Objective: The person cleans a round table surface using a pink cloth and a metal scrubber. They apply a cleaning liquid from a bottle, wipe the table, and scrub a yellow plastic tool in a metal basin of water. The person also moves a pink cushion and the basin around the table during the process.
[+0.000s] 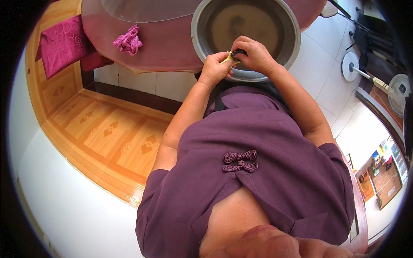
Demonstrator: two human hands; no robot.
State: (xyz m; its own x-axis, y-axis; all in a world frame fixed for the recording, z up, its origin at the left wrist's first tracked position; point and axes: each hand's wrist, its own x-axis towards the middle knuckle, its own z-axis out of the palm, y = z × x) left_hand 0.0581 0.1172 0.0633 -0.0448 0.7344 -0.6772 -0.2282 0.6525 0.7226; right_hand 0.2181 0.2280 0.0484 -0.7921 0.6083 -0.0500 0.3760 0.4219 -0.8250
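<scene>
Over the near rim of a large round metal basin (294,35), both my hands meet. My left hand (214,68) pinches a thin yellow item (228,60), whose kind I cannot make out. With bent fingers, my right hand (255,53) grips a small dark, rough-looking piece (238,52) against the yellow item. The fingers partly cover both pieces. Cloudy brownish water (258,19) appears to lie in the basin, with a darker patch near its middle.
A crumpled pink cloth (128,40) lies on the covered table (167,42) left of the basin. A magenta patterned fabric (64,42) hangs beyond the table's left end. At right, a stand with a round white base (349,66) is on the tiled floor (317,61).
</scene>
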